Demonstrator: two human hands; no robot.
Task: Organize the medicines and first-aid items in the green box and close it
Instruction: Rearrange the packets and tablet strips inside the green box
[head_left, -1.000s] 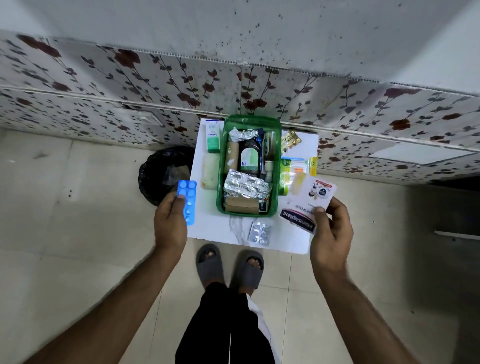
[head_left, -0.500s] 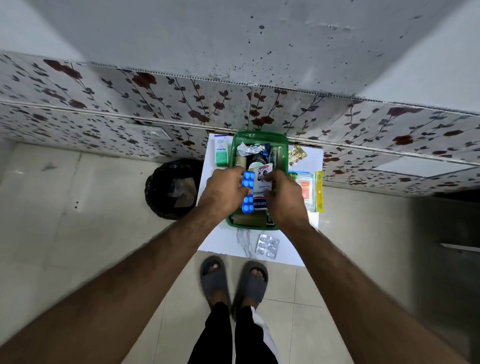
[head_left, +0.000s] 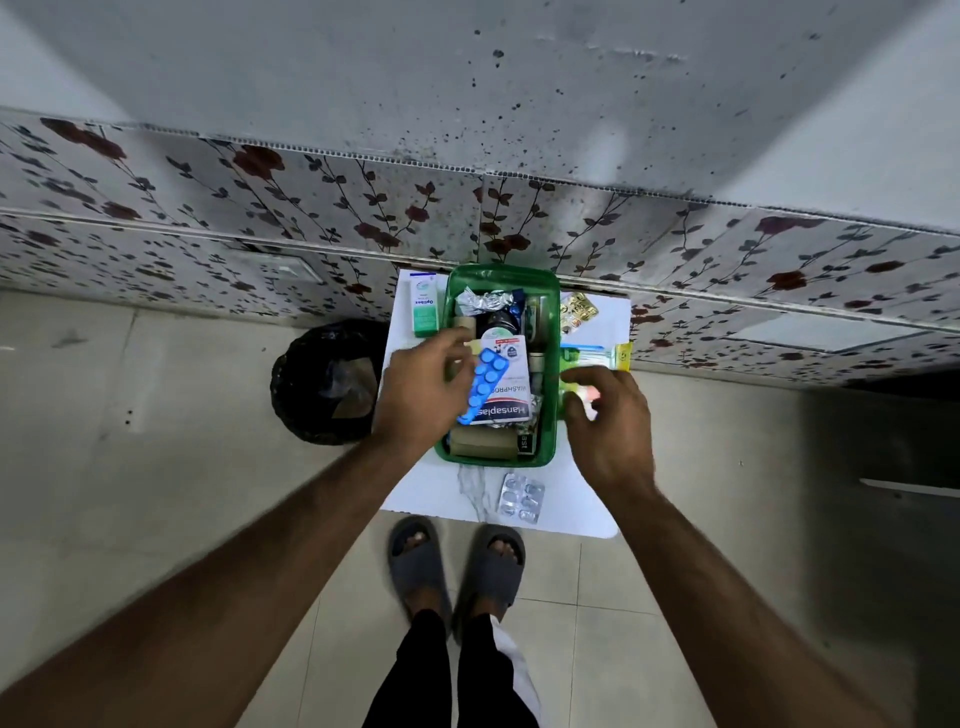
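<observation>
Green box (head_left: 549, 415) sits open on a small white table (head_left: 431, 488) against the flowered wall panel, packed near full: foil strips at the far end, a dark bottle mid-box, a brown roll at the near end. A Hansaplast packet (head_left: 506, 384) lies on top of the contents, print facing us upside down.

Left hand (head_left: 423, 387): we see it over the box's left rim, fingers curled, touching a blue blister strip (head_left: 483, 382) that lies tilted across the packet. We cannot tell whether it grips the strip or only rests on it.

Right hand (head_left: 608, 421): just right of the box, fingers bent down over a green-and-yellow pack (head_left: 592, 356) on the table; blurred, so we cannot tell if it has hold of anything.

Outside the box: a green-white carton (head_left: 423, 306) at far left, a gold sachet (head_left: 579, 310) at far right, a silver blister strip (head_left: 521, 498) near the table's near edge. Black bin (head_left: 324, 387) on the floor to the left. Grey sandals (head_left: 457, 566) below.
</observation>
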